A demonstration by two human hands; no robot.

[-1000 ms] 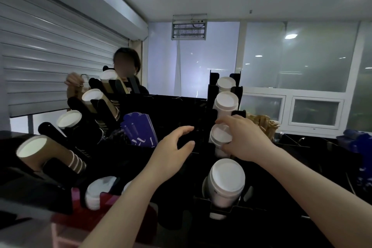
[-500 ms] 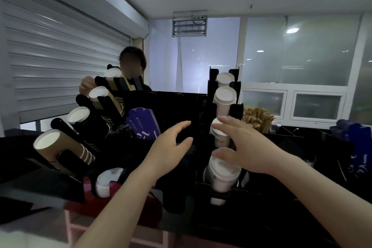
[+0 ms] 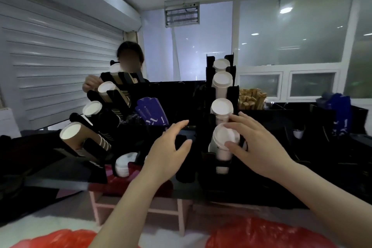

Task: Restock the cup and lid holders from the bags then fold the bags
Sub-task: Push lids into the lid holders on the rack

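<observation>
A black lid holder (image 3: 234, 94) stands upright in the middle with white lid stacks in its slots. My right hand (image 3: 257, 147) reaches to the lowest lid stack (image 3: 221, 137); the forefinger lies along its top rim and the thumb tip touches its face, fingers spread. My left hand (image 3: 169, 151) hovers to the left of the holder with relaxed fingers and holds nothing. A slanted black cup holder (image 3: 94, 147) on the left carries brown paper cups (image 3: 70, 133). Red plastic bags (image 3: 261, 233) lie crumpled at the bottom edge.
Another person stands behind the cup holder with a hand (image 3: 90, 84) at its upper cups. Blue cup sleeves (image 3: 151, 115), wooden stirrers (image 3: 251, 98) and a blue bag (image 3: 338, 110) sit on the dark counter. White lids (image 3: 122, 165) lie low left, over a pink stool (image 3: 141, 207).
My right hand let go of the third lid stack and dropped to the lowest one. My view pulled back and down, bringing the red bags into sight. The left hand barely moved.
</observation>
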